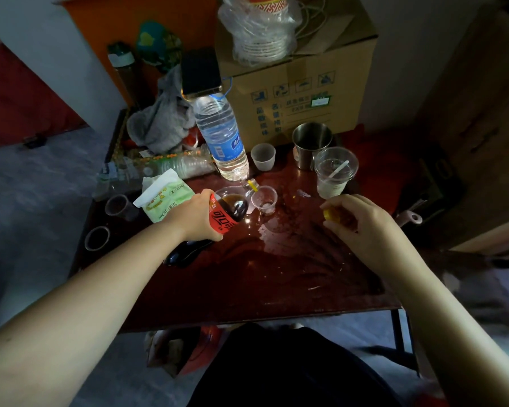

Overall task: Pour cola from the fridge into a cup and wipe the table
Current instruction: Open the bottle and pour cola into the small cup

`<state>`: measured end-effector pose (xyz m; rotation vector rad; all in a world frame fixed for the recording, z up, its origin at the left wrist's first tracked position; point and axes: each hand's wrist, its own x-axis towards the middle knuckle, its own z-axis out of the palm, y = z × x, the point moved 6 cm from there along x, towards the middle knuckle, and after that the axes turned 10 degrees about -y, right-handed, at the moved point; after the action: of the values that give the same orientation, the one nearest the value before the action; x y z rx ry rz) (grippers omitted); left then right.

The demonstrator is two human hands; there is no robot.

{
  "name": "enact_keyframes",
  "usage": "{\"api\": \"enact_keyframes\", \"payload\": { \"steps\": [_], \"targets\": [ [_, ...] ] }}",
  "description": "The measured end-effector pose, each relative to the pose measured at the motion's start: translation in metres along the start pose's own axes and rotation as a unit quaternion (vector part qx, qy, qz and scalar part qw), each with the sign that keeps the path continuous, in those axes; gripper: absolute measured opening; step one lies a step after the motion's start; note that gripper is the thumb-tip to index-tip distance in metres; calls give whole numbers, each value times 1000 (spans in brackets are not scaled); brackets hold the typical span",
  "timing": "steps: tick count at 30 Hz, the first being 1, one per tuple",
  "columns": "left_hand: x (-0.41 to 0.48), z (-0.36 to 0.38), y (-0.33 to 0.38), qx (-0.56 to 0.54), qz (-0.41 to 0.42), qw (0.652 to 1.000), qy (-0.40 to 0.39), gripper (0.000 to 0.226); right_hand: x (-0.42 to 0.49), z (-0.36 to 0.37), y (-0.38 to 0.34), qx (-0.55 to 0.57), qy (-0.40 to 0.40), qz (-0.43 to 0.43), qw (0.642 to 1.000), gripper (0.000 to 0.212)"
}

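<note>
My left hand [196, 216] grips a cola bottle [228, 211] with a red label, tipped so its open neck points at a small clear plastic cup [264, 200] on the dark red table [276, 274]. The cup holds only a little liquid at its bottom. My right hand [362, 223] hovers over the table to the right, fingers closed on a small yellow bottle cap [329, 214]. A wet spill [272, 230] shines on the tabletop just in front of the cup.
A tall water bottle [222, 139], a pack of tissues [166, 198], a grey cloth [159, 124], a steel mug [311, 143], a lidded plastic cup [335, 171] and other small cups [263, 156] crowd the table's far side. A cardboard box [300, 83] stands behind.
</note>
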<state>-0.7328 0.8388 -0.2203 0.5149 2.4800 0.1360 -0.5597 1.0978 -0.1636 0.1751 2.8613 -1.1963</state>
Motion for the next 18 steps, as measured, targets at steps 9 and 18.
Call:
{"api": "enact_keyframes", "payload": {
  "steps": [9,18],
  "targets": [
    [5,-5,2,25,-6,1000,-16,79,0,-2,4,8,4,2,1000,25],
    [5,-10,-2,46,-9,999,-17,81,1,-1,6,10,0,2,1000,26]
  ]
}}
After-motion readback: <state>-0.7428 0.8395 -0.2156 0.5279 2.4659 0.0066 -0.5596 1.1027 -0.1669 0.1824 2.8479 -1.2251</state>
